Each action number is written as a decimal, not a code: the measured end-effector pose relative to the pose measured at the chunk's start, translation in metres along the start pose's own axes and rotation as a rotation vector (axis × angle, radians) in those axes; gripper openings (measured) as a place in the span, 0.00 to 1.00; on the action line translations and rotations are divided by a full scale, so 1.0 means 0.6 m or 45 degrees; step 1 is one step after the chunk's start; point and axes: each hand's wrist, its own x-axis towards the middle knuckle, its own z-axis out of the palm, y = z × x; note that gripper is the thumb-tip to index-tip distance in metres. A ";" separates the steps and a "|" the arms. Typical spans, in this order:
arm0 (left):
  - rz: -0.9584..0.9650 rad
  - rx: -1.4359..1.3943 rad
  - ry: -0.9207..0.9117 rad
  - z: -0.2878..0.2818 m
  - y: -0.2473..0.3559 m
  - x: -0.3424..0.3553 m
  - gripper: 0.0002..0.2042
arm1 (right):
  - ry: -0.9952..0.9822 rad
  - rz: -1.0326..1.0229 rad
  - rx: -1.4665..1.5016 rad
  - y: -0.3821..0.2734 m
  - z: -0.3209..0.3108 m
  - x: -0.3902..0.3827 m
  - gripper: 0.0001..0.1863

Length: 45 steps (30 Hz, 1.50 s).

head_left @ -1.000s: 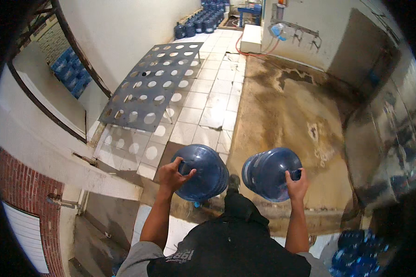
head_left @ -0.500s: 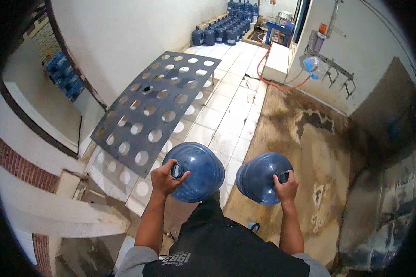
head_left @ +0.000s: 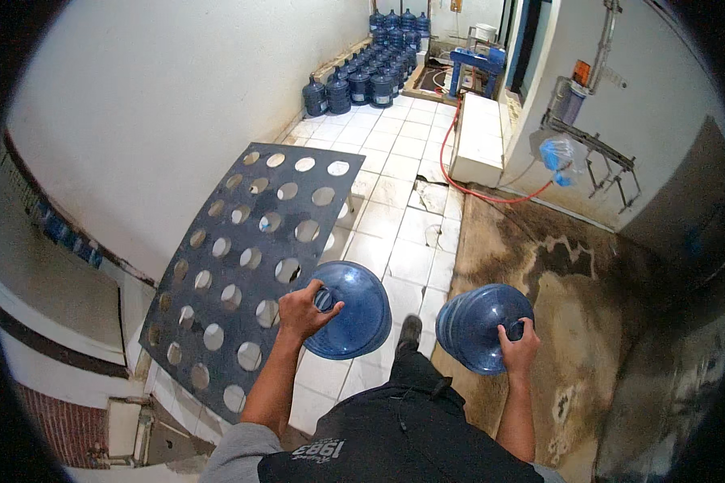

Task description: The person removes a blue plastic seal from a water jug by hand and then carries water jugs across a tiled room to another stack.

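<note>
My left hand is closed round the neck of a large blue water jug, which hangs tilted beside the holed rack. A second blue water jug hangs from my right hand, its neck gripped between thumb and fingers. Both jugs are see-through and look empty. The left one is over the white tiles, the right one over the stained brown floor. My dark shoe shows between them.
Left of me stands a low dark table full of round holes. Many blue jugs stand along the far wall. A red hose runs past a white step. Pipes and a filter hang on the right wall.
I have stepped forward with both jugs in my hands. The holed table has come nearer on my left, and one shoe now shows ahead of me.
</note>
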 end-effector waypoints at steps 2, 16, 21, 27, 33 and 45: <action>-0.006 0.001 0.017 0.044 -0.024 0.119 0.28 | -0.020 -0.018 -0.015 -0.004 0.078 0.112 0.27; -0.233 -0.125 0.233 0.209 -0.149 0.899 0.27 | -0.223 -0.205 -0.013 -0.190 0.560 0.943 0.28; -0.266 -0.158 0.210 0.325 -0.228 1.181 0.26 | -0.129 -0.295 -0.001 -0.252 0.734 1.199 0.25; -0.229 -0.036 0.056 0.408 -0.306 1.548 0.26 | -0.142 -0.147 -0.131 -0.341 0.864 1.488 0.25; -0.238 0.030 0.122 0.512 -0.407 1.888 0.28 | -0.111 -0.198 -0.009 -0.382 1.057 1.777 0.25; -0.440 -0.022 -0.030 0.677 -0.630 2.498 0.29 | -0.396 -0.383 0.025 -0.523 1.594 2.349 0.26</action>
